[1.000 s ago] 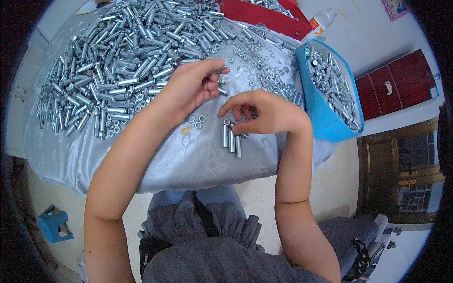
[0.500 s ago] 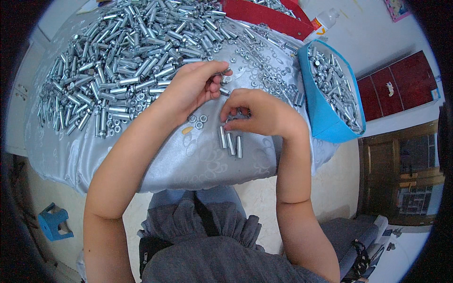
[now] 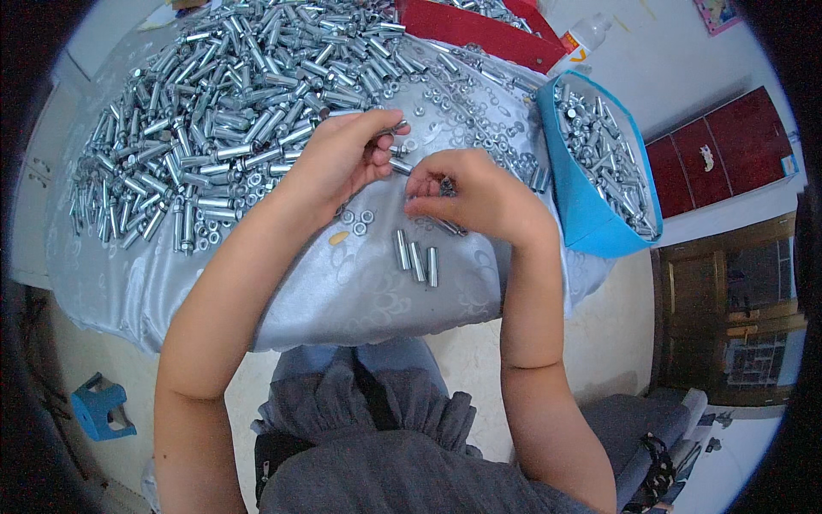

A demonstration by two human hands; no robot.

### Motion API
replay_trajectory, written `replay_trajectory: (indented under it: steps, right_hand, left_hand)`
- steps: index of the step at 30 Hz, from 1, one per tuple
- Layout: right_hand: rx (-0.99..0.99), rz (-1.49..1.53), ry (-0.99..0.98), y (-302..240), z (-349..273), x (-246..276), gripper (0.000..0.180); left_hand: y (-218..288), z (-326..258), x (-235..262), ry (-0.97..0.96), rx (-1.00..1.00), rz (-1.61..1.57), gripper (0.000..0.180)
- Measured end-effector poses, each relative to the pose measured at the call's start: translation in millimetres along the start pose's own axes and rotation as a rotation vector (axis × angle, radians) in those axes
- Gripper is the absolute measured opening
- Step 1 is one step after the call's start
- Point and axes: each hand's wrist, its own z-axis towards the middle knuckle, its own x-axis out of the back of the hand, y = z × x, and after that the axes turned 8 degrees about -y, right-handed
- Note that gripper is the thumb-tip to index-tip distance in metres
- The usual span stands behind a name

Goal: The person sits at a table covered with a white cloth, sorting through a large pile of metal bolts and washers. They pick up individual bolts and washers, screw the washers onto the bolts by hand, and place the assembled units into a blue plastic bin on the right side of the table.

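Observation:
My left hand (image 3: pixel 349 158) is closed above the table, with a shiny metal bolt (image 3: pixel 397 128) pinched at thumb and fingertips. A metal sleeve (image 3: pixel 401 165) sticks out by its lower fingers. Facing it, my right hand (image 3: pixel 479 195) has its fingers curled round small metal pieces (image 3: pixel 447 186), mostly hidden; their exact kind is unclear. Another metal piece shows under that palm. Nearer to me, three metal sleeves (image 3: pixel 416 260) lie side by side on the silvery tablecloth (image 3: pixel 360 300). Several loose nuts (image 3: pixel 360 229) and a small yellow piece (image 3: pixel 339 238) rest beside my left wrist.
A large heap of expansion bolts (image 3: pixel 231 111) covers the table's left and far side. Washers and nuts (image 3: pixel 492 128) are scattered beyond my hands. At the right stands a blue fabric bin (image 3: pixel 591 231) full of bolts; behind are a red box (image 3: pixel 479 32) and a white bottle (image 3: pixel 586 36).
My right hand has lifted slightly away from the three sleeves, which now show fully, and a metal piece shows under its palm. My left hand has shifted a little left, still pinching the bolt.

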Motion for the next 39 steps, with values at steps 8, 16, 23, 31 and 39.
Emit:
replay_trajectory:
  steps: [8,16,23,31,39]
  right_hand:
    - [0.04,0.185,0.546,-4,7,4,0.018]
    - [0.054,0.211,0.529,-4,14,-2,0.018]
    - [0.119,0.297,0.576,0,22,-10,0.022]
    - [0.057,0.342,0.554,0,23,-11,0.022]
    - [0.085,0.62,0.516,-4,25,-13,0.02]
  left_hand:
    - [-5,2,-3,-0.022,-0.013,0.124,0.02]
    - [-3,-2,-2,-0.068,-0.011,0.01,0.017]
    - [-3,-1,0,-0.048,-0.008,0.006,0.018]
    - [-3,-2,-1,-0.028,-0.028,0.044,0.021]
    - [-3,-1,1,-0.089,-0.094,0.03,0.024]
